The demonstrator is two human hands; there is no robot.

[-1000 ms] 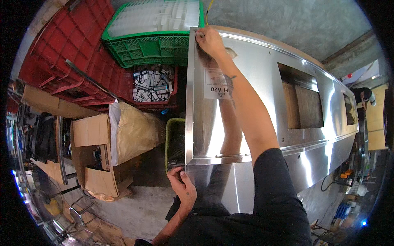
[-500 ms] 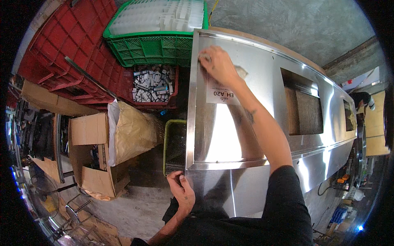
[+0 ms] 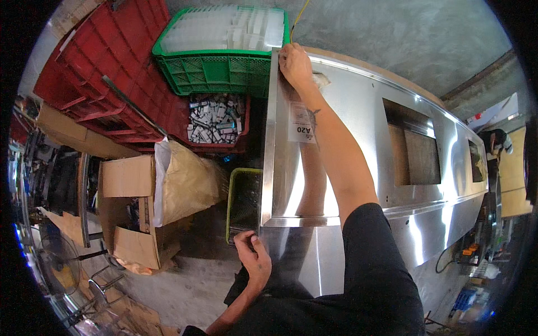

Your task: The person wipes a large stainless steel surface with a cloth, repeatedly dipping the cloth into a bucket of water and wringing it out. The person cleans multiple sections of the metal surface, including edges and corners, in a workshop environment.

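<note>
A large shiny stainless-steel panel [image 3: 350,145] with a raised rim and two rectangular openings fills the middle and right. My right hand [image 3: 296,64] reaches across it to the far left corner. Its fingers are bunched against the rim there; anything pinched in them is hidden. Below that hand a white printed label [image 3: 300,126] lies on the steel, partly covered by my forearm. A pale beige patch [image 3: 321,80], unclear in kind, shows beside the wrist. My left hand [image 3: 255,262] is by the near left edge, fingers curled in and thumb close to them; what they hold cannot be made out.
Beyond the panel's left end stand a green crate [image 3: 224,71] of translucent plastic pieces and a red crate [image 3: 182,131] with many small metallic parts. A yellow-green basket [image 3: 230,196], a tan sack [image 3: 188,182] and an open cardboard box [image 3: 128,176] sit to the left.
My right hand has moved farther away, from the panel's surface above the label to its far left corner. My left hand stays low by the near edge. The whole view has shifted slightly.
</note>
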